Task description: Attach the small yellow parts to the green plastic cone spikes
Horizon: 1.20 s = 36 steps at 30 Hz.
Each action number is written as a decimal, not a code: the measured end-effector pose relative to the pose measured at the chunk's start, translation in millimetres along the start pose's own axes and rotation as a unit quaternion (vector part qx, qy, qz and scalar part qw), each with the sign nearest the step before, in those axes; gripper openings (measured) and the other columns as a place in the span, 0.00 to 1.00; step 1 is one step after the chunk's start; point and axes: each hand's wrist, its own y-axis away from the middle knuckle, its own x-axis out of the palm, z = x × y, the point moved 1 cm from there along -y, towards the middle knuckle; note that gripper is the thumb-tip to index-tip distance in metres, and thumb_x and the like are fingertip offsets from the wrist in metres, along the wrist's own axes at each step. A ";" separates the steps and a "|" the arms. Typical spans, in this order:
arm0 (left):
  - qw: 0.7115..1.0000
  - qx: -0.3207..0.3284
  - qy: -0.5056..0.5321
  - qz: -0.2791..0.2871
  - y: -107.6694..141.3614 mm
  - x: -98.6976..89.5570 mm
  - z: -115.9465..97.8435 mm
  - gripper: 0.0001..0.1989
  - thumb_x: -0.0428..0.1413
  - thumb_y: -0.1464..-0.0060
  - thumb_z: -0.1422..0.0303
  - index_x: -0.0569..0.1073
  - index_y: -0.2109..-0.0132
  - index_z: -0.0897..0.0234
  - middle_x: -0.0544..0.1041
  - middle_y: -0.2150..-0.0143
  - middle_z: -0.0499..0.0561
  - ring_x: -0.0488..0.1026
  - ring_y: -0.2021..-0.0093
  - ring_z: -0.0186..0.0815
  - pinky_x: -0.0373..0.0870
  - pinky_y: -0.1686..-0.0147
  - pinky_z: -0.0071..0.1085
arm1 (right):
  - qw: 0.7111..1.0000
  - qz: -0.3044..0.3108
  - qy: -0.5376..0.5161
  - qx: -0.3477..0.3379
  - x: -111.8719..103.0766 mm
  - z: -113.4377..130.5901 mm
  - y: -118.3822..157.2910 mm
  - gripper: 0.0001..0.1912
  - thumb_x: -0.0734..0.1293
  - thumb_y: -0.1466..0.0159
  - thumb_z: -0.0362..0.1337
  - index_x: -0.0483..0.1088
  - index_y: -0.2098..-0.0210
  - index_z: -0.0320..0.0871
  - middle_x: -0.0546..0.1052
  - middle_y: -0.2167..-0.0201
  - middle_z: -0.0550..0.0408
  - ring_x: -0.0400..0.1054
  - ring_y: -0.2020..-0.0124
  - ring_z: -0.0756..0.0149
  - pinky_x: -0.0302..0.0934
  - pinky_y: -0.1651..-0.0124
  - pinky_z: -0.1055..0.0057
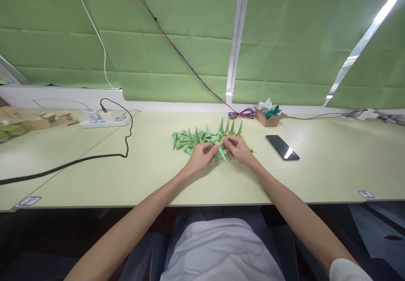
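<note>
A green plastic watering spike point(222, 153), its tip slanting down toward me, is pinched between the thumb and fingers of my left hand point(202, 154). Just to the right, the fingers of my right hand point(237, 147) close together at the spike's wide end; something small and yellowish seems to be between them, too hidden to name. Behind both hands lies a pile of similar green spikes point(183, 139), some on their sides and several standing point up point(228, 125). Small yellow pieces point(252, 149) show at the pile's right side.
Right of the pile lies a black phone point(282, 147). Behind it sits a small cardboard box point(268, 118) with crumpled plastic, beside coiled wires point(242, 113). A power strip point(105, 120) with a black cable point(95, 158) and cardboard pieces point(39, 121) occupy the left.
</note>
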 end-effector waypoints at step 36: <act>0.990 -0.046 0.130 0.011 -3.7 0.1 -0.5 0.31 0.45 0.39 0.42 0.70 0.73 0.65 0.71 0.80 0.52 0.64 0.85 0.30 0.59 0.84 0.30 | 1.000 -0.018 -0.002 -0.002 3.1 13.1 2.1 0.26 0.65 0.39 0.62 0.65 0.74 0.44 0.59 0.86 0.63 0.51 0.85 0.73 0.49 0.80 0.71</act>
